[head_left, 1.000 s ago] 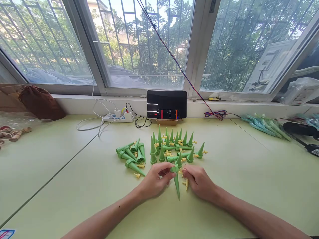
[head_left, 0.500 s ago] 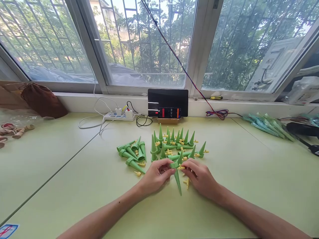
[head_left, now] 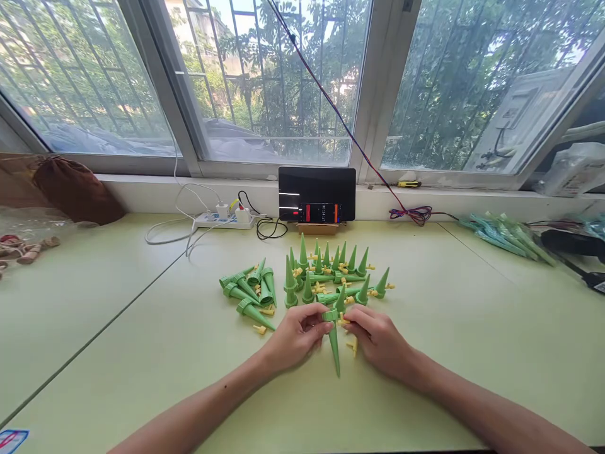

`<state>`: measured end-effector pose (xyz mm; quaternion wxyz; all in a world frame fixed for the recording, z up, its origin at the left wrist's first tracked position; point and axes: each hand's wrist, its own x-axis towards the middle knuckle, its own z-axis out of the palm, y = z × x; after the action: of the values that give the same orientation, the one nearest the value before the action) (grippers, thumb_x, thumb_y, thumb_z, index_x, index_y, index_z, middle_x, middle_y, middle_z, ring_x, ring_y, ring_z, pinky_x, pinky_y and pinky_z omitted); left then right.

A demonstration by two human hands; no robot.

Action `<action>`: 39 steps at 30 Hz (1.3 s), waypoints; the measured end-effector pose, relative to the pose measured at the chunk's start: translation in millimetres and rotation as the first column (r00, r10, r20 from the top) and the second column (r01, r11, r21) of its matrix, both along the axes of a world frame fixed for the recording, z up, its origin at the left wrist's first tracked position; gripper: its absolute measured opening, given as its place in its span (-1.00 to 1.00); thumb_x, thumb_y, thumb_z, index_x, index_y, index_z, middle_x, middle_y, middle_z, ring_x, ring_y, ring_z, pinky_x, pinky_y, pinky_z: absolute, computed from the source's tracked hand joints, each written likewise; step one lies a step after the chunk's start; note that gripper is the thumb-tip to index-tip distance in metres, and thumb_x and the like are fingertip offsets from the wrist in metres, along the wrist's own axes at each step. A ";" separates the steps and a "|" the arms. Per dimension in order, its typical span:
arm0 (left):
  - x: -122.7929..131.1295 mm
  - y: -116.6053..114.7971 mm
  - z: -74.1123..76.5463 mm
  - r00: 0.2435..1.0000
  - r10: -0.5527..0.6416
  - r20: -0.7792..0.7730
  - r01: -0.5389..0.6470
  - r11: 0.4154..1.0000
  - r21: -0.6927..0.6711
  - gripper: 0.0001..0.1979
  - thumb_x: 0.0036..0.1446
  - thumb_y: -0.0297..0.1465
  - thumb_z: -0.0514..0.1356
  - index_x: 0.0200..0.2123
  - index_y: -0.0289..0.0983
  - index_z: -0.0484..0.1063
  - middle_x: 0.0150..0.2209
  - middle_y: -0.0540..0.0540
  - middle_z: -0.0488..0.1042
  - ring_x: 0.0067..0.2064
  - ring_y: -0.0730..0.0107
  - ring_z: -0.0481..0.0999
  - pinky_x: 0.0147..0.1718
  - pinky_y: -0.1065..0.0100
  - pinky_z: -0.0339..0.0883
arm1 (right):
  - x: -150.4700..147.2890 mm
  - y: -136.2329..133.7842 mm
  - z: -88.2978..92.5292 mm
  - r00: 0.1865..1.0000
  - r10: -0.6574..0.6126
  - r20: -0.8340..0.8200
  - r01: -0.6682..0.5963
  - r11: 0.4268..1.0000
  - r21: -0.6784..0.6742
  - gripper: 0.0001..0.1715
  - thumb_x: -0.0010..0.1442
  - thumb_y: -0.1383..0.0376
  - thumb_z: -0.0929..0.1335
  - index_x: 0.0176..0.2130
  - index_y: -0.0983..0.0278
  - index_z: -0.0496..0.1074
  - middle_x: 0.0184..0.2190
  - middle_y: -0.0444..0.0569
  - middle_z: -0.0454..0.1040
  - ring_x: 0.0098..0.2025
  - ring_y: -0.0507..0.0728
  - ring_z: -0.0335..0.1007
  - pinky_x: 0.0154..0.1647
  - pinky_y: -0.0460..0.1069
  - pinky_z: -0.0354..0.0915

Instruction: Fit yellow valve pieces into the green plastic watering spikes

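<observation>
My left hand (head_left: 295,337) pinches the wide collar of a green cone spike (head_left: 333,343) whose tip points toward me. Close on its right, my right hand (head_left: 375,337) has its fingers closed on a small yellow valve piece (head_left: 343,320) held against the collar. Another yellow valve piece (head_left: 352,346) lies on the table under my right hand. Just beyond both hands stands a cluster of green spikes with yellow pieces (head_left: 331,277), and a pile of green spikes lying flat (head_left: 248,293) sits to the left.
A pale green table (head_left: 142,340) runs under a window. A dark tablet with a phone (head_left: 316,195) leans at the sill, with a power strip and cables (head_left: 217,221) to its left. Teal bagged items (head_left: 505,236) lie far right; a brown pouch (head_left: 78,189) far left.
The view shifted slightly. Both hands stay together on the spike; its tip swung a little, and the right fingers stay pressed at the collar.
</observation>
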<state>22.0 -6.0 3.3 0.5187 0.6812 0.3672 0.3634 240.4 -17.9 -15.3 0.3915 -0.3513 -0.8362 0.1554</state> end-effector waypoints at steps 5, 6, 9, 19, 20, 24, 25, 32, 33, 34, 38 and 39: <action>0.9 -0.7 0.8 1.000 0.007 0.000 -0.007 1.000 0.010 -0.77 0.22 -0.25 0.27 -0.31 -0.31 0.45 -0.61 0.09 0.33 -0.56 0.50 0.32 -0.54 0.46 0.22 | -1.1 -0.3 1.3 0.999 -0.006 0.041 0.006 1.000 0.000 -0.63 0.53 0.24 0.14 -0.31 0.22 0.33 -0.46 -0.10 0.34 -0.45 0.09 0.21 -0.42 -0.04 0.16; 1.2 -0.9 1.1 1.000 0.012 0.000 -0.012 1.000 0.010 -0.77 0.22 -0.25 0.28 -0.32 -0.31 0.45 -0.61 0.09 0.33 -0.56 0.50 0.31 -0.54 0.46 0.22 | -1.4 -0.4 2.0 0.999 -0.008 0.049 0.008 1.000 0.002 -0.62 0.53 0.24 0.13 -0.32 0.22 0.33 -0.46 -0.10 0.34 -0.45 0.09 0.21 -0.43 -0.04 0.15; 2.1 -1.7 0.9 0.999 0.036 0.004 -0.036 0.999 0.008 -0.77 0.19 -0.24 0.29 -0.30 -0.32 0.46 -0.61 0.09 0.31 -0.57 0.50 0.30 -0.55 0.45 0.21 | -2.1 -0.8 3.9 0.997 -0.016 0.071 0.015 1.000 0.010 -0.57 0.53 0.24 0.12 -0.38 0.21 0.28 -0.49 -0.11 0.31 -0.47 0.08 0.18 -0.44 -0.04 0.12; 3.3 -3.4 3.3 1.000 0.019 0.006 -0.019 1.000 0.000 -0.79 0.19 -0.27 0.28 -0.36 -0.31 0.46 -0.62 0.08 0.31 -0.57 0.51 0.30 -0.56 0.46 0.18 | -1.6 -0.3 -2.5 0.991 -0.023 0.130 0.030 0.998 -0.054 -0.55 0.51 0.26 0.10 -0.44 0.20 0.15 -0.53 -0.13 0.28 -0.50 0.08 0.15 -0.46 -0.03 0.08; 3.5 -3.6 3.6 1.000 0.018 0.007 -0.018 1.000 -0.003 -0.78 0.19 -0.27 0.28 -0.37 -0.31 0.45 -0.62 0.08 0.31 -0.57 0.51 0.29 -0.56 0.46 0.18 | -1.7 -0.3 -3.0 0.991 -0.027 0.131 0.035 0.998 -0.060 -0.56 0.51 0.27 0.10 -0.45 0.19 0.15 -0.53 -0.13 0.28 -0.50 0.08 0.15 -0.46 -0.03 0.08; 3.5 -3.1 2.8 0.999 0.030 0.023 -0.030 0.999 -0.020 -0.78 0.18 -0.26 0.29 -0.34 -0.31 0.45 -0.61 0.09 0.31 -0.57 0.51 0.28 -0.56 0.46 0.18 | -2.9 0.1 -0.8 0.995 -0.030 0.099 0.037 0.997 -0.069 -0.57 0.50 0.27 0.11 -0.44 0.20 0.18 -0.53 -0.14 0.30 -0.50 0.08 0.17 -0.46 -0.04 0.10; 3.2 -2.6 2.3 0.999 0.031 0.028 -0.030 0.999 -0.023 -0.78 0.18 -0.25 0.29 -0.33 -0.31 0.45 -0.61 0.09 0.31 -0.57 0.51 0.28 -0.56 0.46 0.19 | -3.3 0.0 0.7 0.997 -0.031 0.077 0.036 0.997 -0.062 -0.57 0.51 0.27 0.12 -0.43 0.20 0.20 -0.52 -0.14 0.31 -0.50 0.07 0.19 -0.46 -0.04 0.12; 0.0 0.4 1.3 0.999 0.034 0.036 -0.033 0.999 -0.035 -0.76 0.19 -0.23 0.30 -0.30 -0.31 0.46 -0.59 0.08 0.31 -0.56 0.50 0.28 -0.57 0.46 0.18 | -3.7 -1.6 8.5 0.998 -0.048 -0.043 0.047 0.999 -0.006 -0.75 0.50 0.23 0.21 -0.21 0.22 0.39 -0.42 -0.07 0.42 -0.45 0.10 0.31 -0.42 -0.04 0.26; -0.3 0.5 1.1 0.999 0.036 0.036 -0.034 0.999 -0.038 -0.76 0.20 -0.23 0.30 -0.30 -0.31 0.45 -0.60 0.09 0.31 -0.56 0.50 0.28 -0.57 0.47 0.18 | -3.4 -1.6 8.4 0.998 -0.045 -0.047 0.044 0.999 -0.002 -0.76 0.50 0.24 0.21 -0.20 0.22 0.40 -0.41 -0.07 0.43 -0.44 0.10 0.32 -0.42 -0.04 0.27; -0.5 0.5 0.9 0.999 0.039 0.038 -0.037 0.999 -0.038 -0.76 0.20 -0.23 0.30 -0.30 -0.31 0.45 -0.60 0.09 0.30 -0.56 0.50 0.28 -0.57 0.47 0.18 | -3.1 -1.5 7.9 0.998 -0.039 -0.048 0.039 0.999 -0.001 -0.76 0.50 0.24 0.21 -0.20 0.21 0.40 -0.41 -0.07 0.43 -0.44 0.10 0.32 -0.42 -0.04 0.27; -0.4 -0.4 -0.5 0.999 0.035 0.026 -0.035 0.999 -0.029 -0.78 0.20 -0.26 0.29 -0.32 -0.31 0.44 -0.59 0.08 0.30 -0.54 0.49 0.29 -0.55 0.46 0.19 | -1.9 -0.9 2.8 0.999 -0.023 -0.040 0.023 1.000 -0.005 -0.73 0.51 0.26 0.19 -0.23 0.21 0.37 -0.41 -0.07 0.42 -0.42 0.11 0.33 -0.41 -0.04 0.26; -0.2 -0.7 -0.9 0.999 0.033 0.025 -0.033 0.999 -0.024 -0.79 0.20 -0.27 0.29 -0.33 -0.31 0.44 -0.59 0.08 0.30 -0.54 0.49 0.29 -0.55 0.47 0.19 | -1.8 -0.8 1.2 0.999 -0.021 -0.036 0.021 1.000 -0.007 -0.73 0.51 0.27 0.18 -0.23 0.20 0.37 -0.42 -0.08 0.42 -0.42 0.11 0.33 -0.41 -0.04 0.26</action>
<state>21.8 -6.7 2.4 0.5252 0.6643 0.3762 0.3760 238.6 -18.7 -14.1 0.4070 -0.3585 -0.8247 0.1605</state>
